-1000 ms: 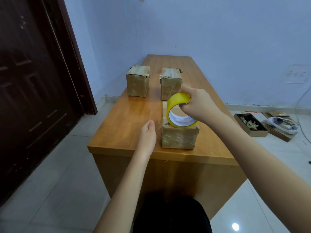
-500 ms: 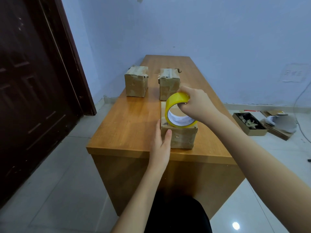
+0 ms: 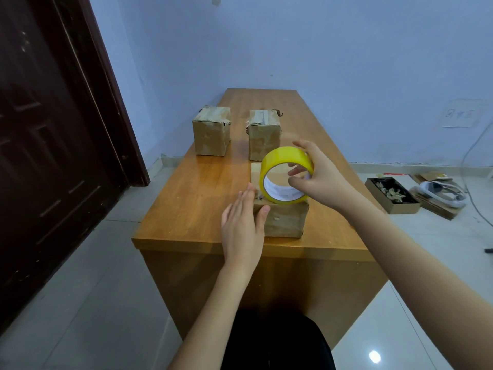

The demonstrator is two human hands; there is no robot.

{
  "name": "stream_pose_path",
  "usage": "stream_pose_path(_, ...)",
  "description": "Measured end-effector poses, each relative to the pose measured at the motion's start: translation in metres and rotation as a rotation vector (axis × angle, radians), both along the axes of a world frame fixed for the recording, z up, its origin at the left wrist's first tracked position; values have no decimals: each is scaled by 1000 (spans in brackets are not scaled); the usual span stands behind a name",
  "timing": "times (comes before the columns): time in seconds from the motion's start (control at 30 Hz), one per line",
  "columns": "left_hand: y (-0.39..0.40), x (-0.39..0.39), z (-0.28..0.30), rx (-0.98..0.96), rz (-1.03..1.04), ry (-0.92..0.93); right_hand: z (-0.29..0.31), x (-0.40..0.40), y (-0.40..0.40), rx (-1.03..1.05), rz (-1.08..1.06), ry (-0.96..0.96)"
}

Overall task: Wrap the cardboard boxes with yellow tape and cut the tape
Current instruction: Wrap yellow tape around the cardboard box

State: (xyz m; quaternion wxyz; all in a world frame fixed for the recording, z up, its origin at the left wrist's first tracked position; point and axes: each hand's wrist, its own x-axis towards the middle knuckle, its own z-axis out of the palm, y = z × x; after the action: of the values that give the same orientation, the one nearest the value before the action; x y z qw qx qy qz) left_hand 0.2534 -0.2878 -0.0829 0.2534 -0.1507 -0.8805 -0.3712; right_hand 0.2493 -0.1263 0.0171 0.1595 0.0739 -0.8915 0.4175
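**boxfan22:** so what's around the box being taped?

**tapeguy:** two more cardboard boxes further back on the wooden table (image 3: 186, 209): the left box (image 3: 211, 132) and the right box (image 3: 264, 134), side by side with a gap between them. Both sit well behind the near box (image 3: 284, 218), which is close to the table's front edge. Nothing's between them and the near one except the yellow tape roll (image 3: 286, 174), standing on edge on top of the near box and hiding part of its lid.

**boxfan22:** and the hands?

**tapeguy:** right hand (image 3: 324, 180) grips the roll, fingers curled over the outer rim, thumb and a fingertip poking into the core. Left hand (image 3: 244, 231) is flat and open, fingers straight, pressed against the near box's left side with the thumb on its front face.

**boxfan22:** room?

**tapeguy:** pale blue wall, dark brown door (image 3: 53, 156) on the left, light tile floor. On the floor to the right there's an open tray of bits (image 3: 390, 194) and some flat cardboard beside it.
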Motion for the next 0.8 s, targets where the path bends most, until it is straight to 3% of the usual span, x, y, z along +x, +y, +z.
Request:
stream_pose_path(0.1,-1,1,2,-21,11,5,-15,4,8,-118,6,-47)
stream_pose_path(0.23,0,4,6,-7,-8,-32,-23,6,13,-37,-53,-90)
stream_pose_path(0.4,14,11,5,291,-104,-253,-17,6,11,59,-59,-145)
stream_pose_path(0.5,17,13,2,403,-124,-289,-13,7,9,60,-49,-168)
stream_pose_path(0.7,15,6,0,346,-100,-273,-7,11,6,24,-28,-196)
stream_pose_path(0.8,15,7,1,172,-21,-112,-3,11,2,31,-10,-206)
